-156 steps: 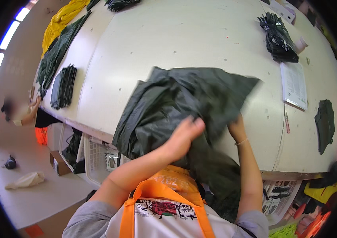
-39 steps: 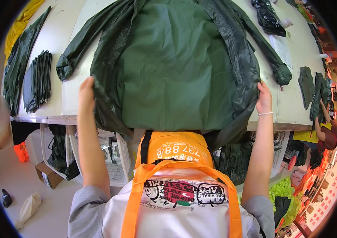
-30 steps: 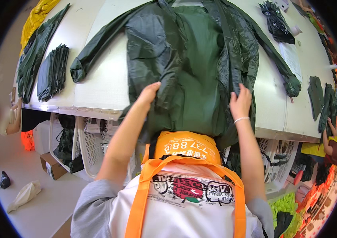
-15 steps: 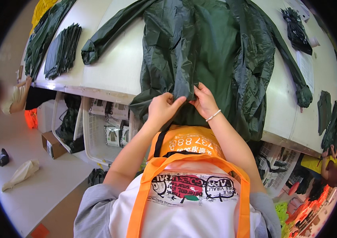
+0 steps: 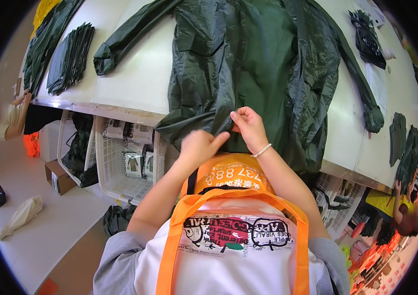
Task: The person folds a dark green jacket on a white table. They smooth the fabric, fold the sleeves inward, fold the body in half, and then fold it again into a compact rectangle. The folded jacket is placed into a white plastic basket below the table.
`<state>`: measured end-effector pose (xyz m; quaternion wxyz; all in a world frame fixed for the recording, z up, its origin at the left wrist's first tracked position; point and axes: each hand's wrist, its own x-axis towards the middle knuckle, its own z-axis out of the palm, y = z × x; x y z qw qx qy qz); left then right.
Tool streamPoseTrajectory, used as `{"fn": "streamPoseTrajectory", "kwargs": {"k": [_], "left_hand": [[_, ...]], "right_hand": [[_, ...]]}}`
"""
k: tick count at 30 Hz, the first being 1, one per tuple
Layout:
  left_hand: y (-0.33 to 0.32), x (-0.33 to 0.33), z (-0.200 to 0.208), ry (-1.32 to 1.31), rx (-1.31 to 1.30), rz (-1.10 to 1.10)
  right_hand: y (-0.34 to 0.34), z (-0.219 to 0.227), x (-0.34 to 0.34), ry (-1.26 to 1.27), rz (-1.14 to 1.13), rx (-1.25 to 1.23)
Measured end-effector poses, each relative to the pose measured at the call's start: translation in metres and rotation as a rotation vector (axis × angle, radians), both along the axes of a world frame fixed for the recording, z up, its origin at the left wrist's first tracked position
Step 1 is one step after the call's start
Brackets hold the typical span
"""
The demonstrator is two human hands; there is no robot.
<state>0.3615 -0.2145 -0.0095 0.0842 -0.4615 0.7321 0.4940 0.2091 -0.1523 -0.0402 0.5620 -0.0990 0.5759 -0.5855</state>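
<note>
A dark green raincoat point(image 5: 263, 73) of thin shiny fabric lies spread on the white table, its front open and its sleeves out to both sides. Its lower edge hangs over the near table edge, against my orange apron point(image 5: 233, 172). My left hand point(image 5: 199, 147) is closed on the bunched hem of the left front panel, its fingertips partly hidden by the cloth. Just right of it, my right hand point(image 5: 249, 127), with a beaded bracelet at the wrist, pinches the front edge of that same panel between thumb and fingers.
Folded dark green garments point(image 5: 70, 59) are stacked on the table point(image 5: 130, 93) at left, with more dark bundles point(image 5: 367, 39) at right. White plastic baskets point(image 5: 120, 184) holding packaged garments stand below the table edge. Other people work at far left point(image 5: 14, 115) and far right point(image 5: 408, 214).
My left hand has drawn slightly down, away from the right hand. The right hand has shifted a little down and left, its fingers closer together on the panel edge.
</note>
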Motion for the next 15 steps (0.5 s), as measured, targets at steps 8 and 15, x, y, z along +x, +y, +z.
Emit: {"fn": "streamPoseTrajectory", "kwargs": {"k": [8, 15], "left_hand": [[0.022, -0.033, -0.065, 0.692, 0.850, 1.051], [0.018, -0.041, -0.090, 0.630, 0.878, 1.107]], "right_hand": [[0.027, -0.020, -0.020, 0.766, -0.012, -0.013], [0.112, -0.042, -0.119, 1.602, 0.022, 0.627]]}}
